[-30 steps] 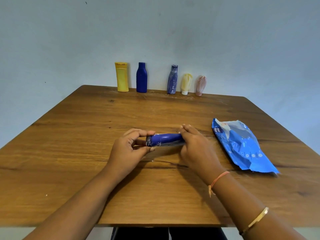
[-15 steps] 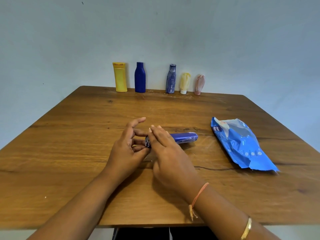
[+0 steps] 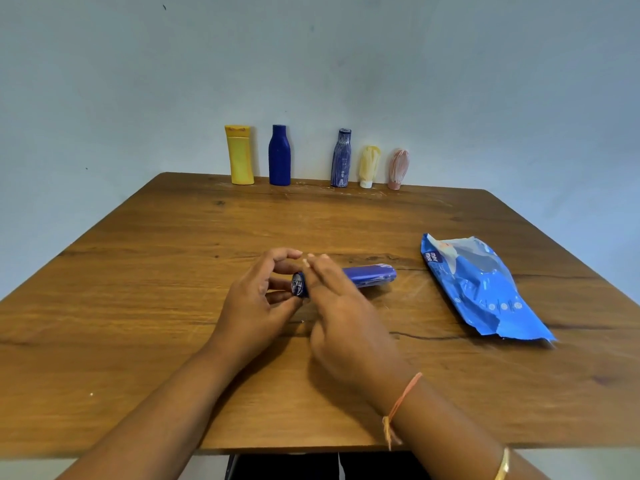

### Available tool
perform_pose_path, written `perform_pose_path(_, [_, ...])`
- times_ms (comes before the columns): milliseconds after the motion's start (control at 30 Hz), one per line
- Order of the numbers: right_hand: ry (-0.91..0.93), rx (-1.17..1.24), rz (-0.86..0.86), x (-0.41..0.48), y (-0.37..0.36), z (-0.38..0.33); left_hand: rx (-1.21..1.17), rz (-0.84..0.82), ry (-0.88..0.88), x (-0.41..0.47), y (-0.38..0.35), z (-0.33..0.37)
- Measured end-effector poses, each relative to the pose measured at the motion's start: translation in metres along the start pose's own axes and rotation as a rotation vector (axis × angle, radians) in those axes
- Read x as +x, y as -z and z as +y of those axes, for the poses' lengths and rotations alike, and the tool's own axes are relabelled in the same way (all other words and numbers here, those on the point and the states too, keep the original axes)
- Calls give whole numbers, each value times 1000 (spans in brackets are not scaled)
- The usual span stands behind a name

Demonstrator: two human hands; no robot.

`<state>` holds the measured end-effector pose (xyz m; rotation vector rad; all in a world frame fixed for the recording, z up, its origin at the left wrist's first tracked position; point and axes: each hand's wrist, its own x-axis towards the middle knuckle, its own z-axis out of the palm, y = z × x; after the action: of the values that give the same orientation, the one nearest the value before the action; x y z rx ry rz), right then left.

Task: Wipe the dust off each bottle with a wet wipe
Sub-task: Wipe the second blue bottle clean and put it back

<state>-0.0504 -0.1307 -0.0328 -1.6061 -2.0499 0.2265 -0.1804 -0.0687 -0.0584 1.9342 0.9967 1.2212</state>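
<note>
A smooth, cylindrical blue bottle is lying on its side near the middle of the grainy wooden table, its round end facing 9 o'clock. The left hand is curling loosely around that end, thumb and fingers pinching its rim. The right hand is lying flat and open across the bottle's middle, fingers straight; whether a wipe is under it cannot be told. At 3 o'clock a crinkled, glossy blue wipes pack is resting. At 12 o'clock, along the wall, five bottles are standing: a yellow bottle, a dark blue bottle, a streaked blue bottle, a cream tube and a pink tube. Since half a second ago the right hand is sliding slightly further toward the 9 o'clock end.
</note>
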Motion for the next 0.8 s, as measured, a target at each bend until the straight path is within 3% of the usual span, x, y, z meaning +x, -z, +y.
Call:
perform_pose_path(133, [13, -33, 3, 4, 0, 12, 2, 3, -14, 0, 2, -1])
perform_pose_path(300, [-317, 4, 73, 10, 19, 74, 206, 8, -142, 3, 2, -9])
perform_pose_path(400, [-412, 45, 79, 10, 24, 84, 227, 23, -162, 4, 1, -10])
perform_pose_path(467, [-382, -7, 92, 9, 19, 76, 228, 16, -166, 4, 2, -10])
perform_pose_path(667, [-57, -37, 21, 2, 4, 32, 235, 6, -167, 3, 3, -9])
perform_pose_path(800, [-97, 2, 67, 6, 9, 50, 225, 1, -136, 3, 3, -8])
